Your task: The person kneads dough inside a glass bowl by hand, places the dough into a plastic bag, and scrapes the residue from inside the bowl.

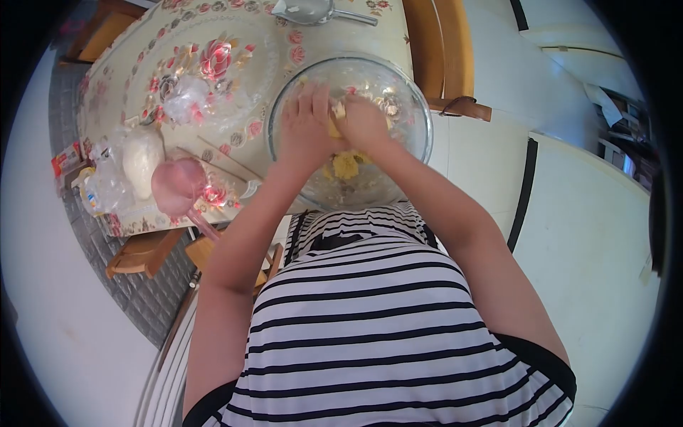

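A large clear glass bowl [420, 160] stands at the table's near right edge. Inside it lies crumbly yellow dough [346, 166], with more of it between my hands. My left hand [307, 122] is over the left half of the bowl, its fingers bent over the yellow dough and slightly blurred. Close against it on the right, my right hand [364, 127] has its fingers curled around the same dough. The fingertips of both hands are partly hidden.
On the flowered tablecloth [277, 43] are a metal scoop [306, 11], a crumpled clear bag [186, 99], a pink ladle [179, 186], thin sticks [217, 162], a bag of white contents [142, 162] and a red packet [66, 159]. Wooden chairs [455, 43] touch the edges.
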`<action>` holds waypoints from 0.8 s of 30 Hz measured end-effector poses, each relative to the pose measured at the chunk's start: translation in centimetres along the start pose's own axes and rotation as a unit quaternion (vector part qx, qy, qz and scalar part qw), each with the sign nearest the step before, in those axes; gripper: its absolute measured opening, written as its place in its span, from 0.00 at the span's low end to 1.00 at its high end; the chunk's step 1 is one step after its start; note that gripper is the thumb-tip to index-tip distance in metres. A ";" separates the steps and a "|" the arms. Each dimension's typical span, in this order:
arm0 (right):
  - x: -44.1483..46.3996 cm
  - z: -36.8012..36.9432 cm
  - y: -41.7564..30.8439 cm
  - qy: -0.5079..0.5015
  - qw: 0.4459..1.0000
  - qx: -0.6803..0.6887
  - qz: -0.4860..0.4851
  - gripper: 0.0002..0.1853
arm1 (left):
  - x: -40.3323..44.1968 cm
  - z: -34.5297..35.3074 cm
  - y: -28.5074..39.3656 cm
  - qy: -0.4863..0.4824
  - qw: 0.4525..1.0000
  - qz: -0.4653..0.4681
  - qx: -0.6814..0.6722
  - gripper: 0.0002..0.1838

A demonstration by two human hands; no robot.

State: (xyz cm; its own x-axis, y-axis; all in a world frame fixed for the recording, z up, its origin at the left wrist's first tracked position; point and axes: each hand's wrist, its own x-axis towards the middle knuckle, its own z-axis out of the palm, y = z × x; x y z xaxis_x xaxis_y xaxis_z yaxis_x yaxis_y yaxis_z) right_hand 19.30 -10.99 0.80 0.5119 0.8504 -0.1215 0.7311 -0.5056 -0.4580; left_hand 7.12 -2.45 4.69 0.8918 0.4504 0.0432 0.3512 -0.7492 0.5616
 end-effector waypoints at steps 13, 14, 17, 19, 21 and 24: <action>-1.6 3.1 1.2 0.153 0.985 0.011 -0.081 0.09 | -1.8 5.1 -2.6 -0.090 0.993 -0.078 0.021 0.51; -0.9 3.1 1.5 0.137 0.987 0.024 -0.078 0.09 | -1.6 5.5 -3.0 -0.088 0.993 -0.080 0.023 0.51; 0.0 2.8 2.0 0.127 0.988 0.009 -0.093 0.09 | -1.1 6.3 -3.6 -0.076 0.992 -0.084 0.054 0.48; 0.4 3.0 2.3 0.110 0.990 -0.008 -0.092 0.10 | -0.7 6.3 -3.7 -0.132 0.983 -0.118 0.056 0.46; 0.2 3.0 2.3 0.098 0.991 -0.028 -0.089 0.11 | -0.4 5.1 -2.6 -0.141 0.982 -0.115 0.056 0.46; 0.6 2.1 1.5 0.085 0.995 -0.003 -0.051 0.13 | -0.4 4.4 -1.8 -0.127 0.984 -0.107 0.065 0.47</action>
State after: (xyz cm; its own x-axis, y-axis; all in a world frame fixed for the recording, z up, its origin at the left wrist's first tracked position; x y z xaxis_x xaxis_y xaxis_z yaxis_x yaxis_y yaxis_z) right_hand 19.73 -10.96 -1.81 0.5034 0.8606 0.0768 0.7860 -0.4192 -0.4543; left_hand 7.34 -3.43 -0.04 0.8300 0.4809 -0.2827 0.5578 -0.7138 0.4235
